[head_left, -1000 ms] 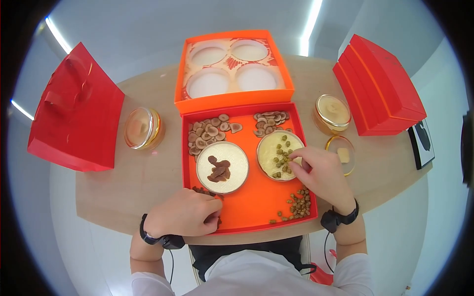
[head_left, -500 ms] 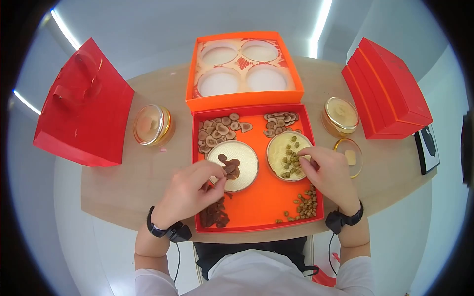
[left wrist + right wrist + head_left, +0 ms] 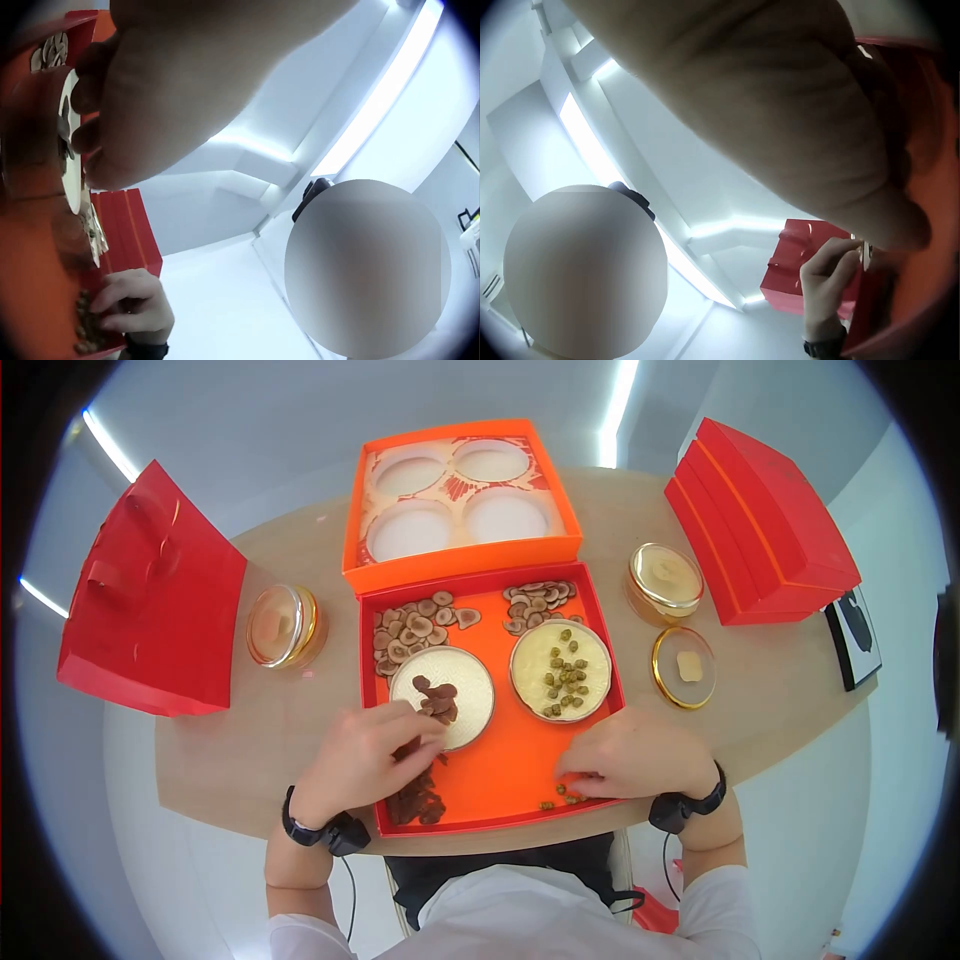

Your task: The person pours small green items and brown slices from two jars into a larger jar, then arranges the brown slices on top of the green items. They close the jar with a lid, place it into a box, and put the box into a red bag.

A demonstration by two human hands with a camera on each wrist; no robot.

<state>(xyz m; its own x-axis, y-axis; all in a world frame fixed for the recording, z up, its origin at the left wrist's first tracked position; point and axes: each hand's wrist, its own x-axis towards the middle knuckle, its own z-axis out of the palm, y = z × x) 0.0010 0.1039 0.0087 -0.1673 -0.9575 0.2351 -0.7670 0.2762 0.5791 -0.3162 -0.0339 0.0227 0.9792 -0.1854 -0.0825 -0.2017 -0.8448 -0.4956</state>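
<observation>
My left hand [image 3: 368, 758] hovers at the near edge of a round, pale disc [image 3: 472, 695], its fingertips close to the dark brown slices [image 3: 438, 700] lying there. Whether it pinches one is something I cannot tell. Beneath that hand, more brown slices [image 3: 418, 805] fill the box's near left corner. My right hand [image 3: 645, 752] is low over the near right corner, fingertips down among olive-green rolled pellets [image 3: 546, 805]; in the left wrist view, its finger and thumb [image 3: 112, 322] stand apart at the pile. Several pellets [image 3: 565, 678] sit on a second, yellowish disc [image 3: 535, 650].
Everything sits inside a red box [image 3: 500, 825]. Pale round slices [image 3: 410, 628] lie in its far corners. Behind it stands an orange box [image 3: 470, 557] with four round wells. Gold-lidded jars [image 3: 283, 628], a red bag [image 3: 160, 610], red boxes [image 3: 770, 520] and a loose lid [image 3: 685, 695] flank it.
The right hand has left the yellowish disc and come down to the near right pellets. The left hand rose from the brown pile to the pale disc and now stays by its near edge.
</observation>
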